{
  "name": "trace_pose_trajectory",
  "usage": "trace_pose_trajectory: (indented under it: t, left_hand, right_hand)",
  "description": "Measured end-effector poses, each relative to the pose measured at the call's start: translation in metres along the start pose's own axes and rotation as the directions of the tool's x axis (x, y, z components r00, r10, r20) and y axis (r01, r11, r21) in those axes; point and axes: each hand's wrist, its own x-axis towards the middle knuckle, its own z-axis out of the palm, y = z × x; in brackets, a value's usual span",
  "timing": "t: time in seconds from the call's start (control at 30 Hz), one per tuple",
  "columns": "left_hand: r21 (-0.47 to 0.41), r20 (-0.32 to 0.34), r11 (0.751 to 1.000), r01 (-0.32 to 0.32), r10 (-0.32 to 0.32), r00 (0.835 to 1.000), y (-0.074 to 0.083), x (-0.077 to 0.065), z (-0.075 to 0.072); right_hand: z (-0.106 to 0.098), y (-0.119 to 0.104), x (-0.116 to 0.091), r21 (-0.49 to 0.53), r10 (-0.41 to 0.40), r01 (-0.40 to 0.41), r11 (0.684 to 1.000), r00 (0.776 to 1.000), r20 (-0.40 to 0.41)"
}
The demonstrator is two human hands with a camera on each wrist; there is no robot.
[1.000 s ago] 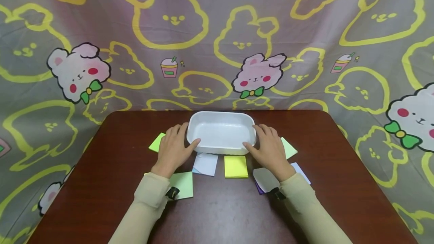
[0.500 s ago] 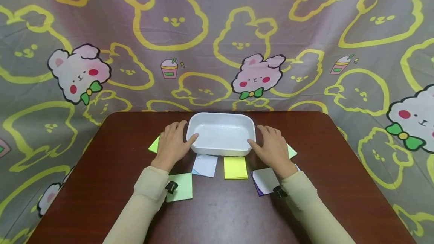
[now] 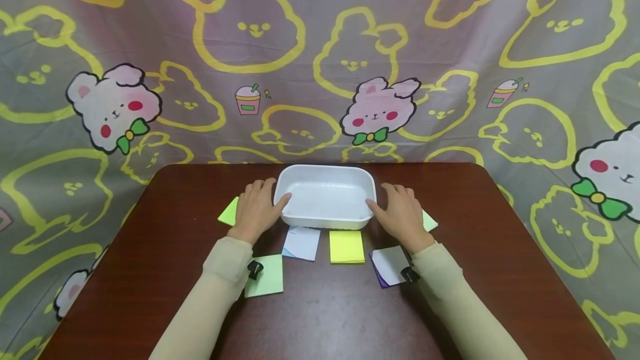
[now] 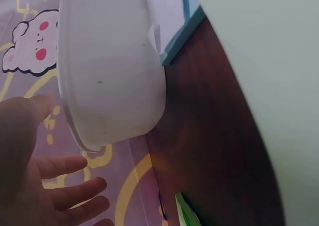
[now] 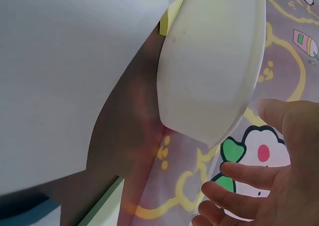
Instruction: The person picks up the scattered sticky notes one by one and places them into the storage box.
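A white rectangular dish stands at the back middle of the table, its inside bare. My left hand is at its left end, thumb near the rim. At the right end is my right hand, also with the thumb near the rim. Both wrist views show relaxed, spread fingers beside the dish wall, with gaps between fingers and dish. Just in front of the dish lie a white-and-blue sticky note pad and a yellow sticky note pad.
A pale green pad lies by the left sleeve, and a white-and-purple pad by the right sleeve. A lime green pad and another pale green pad show beside the hands. A patterned cloth hangs behind the table.
Both hands have loosened from the dish, the right one shifting slightly outward from its wall. The dish stays in about the same place.
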Motion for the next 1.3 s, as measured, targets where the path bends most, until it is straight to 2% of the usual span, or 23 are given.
trace_pose_trajectory:
  t: [0.43, 0.8, 1.03, 1.3]
  left_hand:
    - [0.033, 0.036, 0.999, 0.008, -0.01, 0.999, -0.007, 0.011, 0.007]
    - [0.04, 0.056, 0.999, 0.001, -0.003, 0.998, -0.011, 0.017, 0.015]
    - [0.011, 0.055, 1.0, 0.009, -0.009, 0.998, -0.008, 0.019, 0.018]
    - [0.03, 0.072, 0.999, 0.015, -0.017, 0.997, -0.004, 0.019, 0.018]
  right_hand:
    - [0.005, -0.002, 0.012, -0.044, 0.027, -0.026, 0.999, 0.999, 0.032]
    - [0.013, -0.007, 0.018, -0.085, -0.004, 0.007, 0.996, 0.999, 0.034]
    - [0.016, -0.008, 0.018, -0.09, 0.005, -0.001, 0.996, 0.999, 0.045]
    - [0.018, -0.012, 0.018, -0.099, -0.008, 0.012, 0.995, 0.999, 0.035]
